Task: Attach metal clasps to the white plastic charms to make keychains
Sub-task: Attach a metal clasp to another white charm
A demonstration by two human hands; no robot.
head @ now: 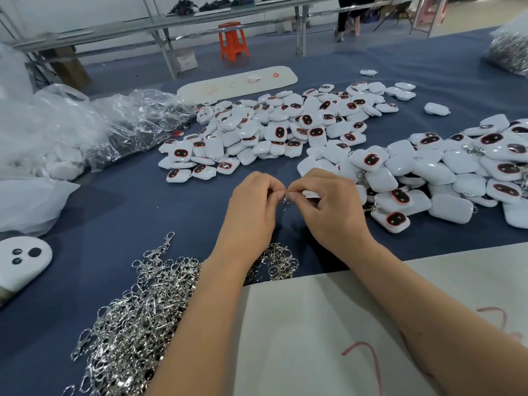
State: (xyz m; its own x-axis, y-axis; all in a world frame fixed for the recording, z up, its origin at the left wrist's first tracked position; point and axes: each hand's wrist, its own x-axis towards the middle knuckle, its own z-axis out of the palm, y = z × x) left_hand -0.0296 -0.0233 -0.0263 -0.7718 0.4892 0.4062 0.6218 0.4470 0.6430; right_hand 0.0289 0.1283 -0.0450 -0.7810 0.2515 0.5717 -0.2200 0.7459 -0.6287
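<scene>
My left hand (253, 207) and my right hand (325, 207) meet above the blue table, fingertips together. Between them hangs a small metal clasp (285, 202), pinched by my left fingers. My right hand grips a white plastic charm (310, 193), mostly hidden under its fingers. A heap of loose silver clasps (143, 318) lies at the front left, under my left forearm. A pile of white charms with dark red-rimmed faces (280, 132) spreads across the middle. A second pile of charms (445, 172), some with clasps on, lies to the right.
Clear plastic bags (94, 130) lie at the left. A white board (237, 82) sits at the back, a white sheet with red marks (328, 332) at the front right. A white face-shaped piece (20, 261) is at the left edge. Another bag of clasps (508, 52) sits far right.
</scene>
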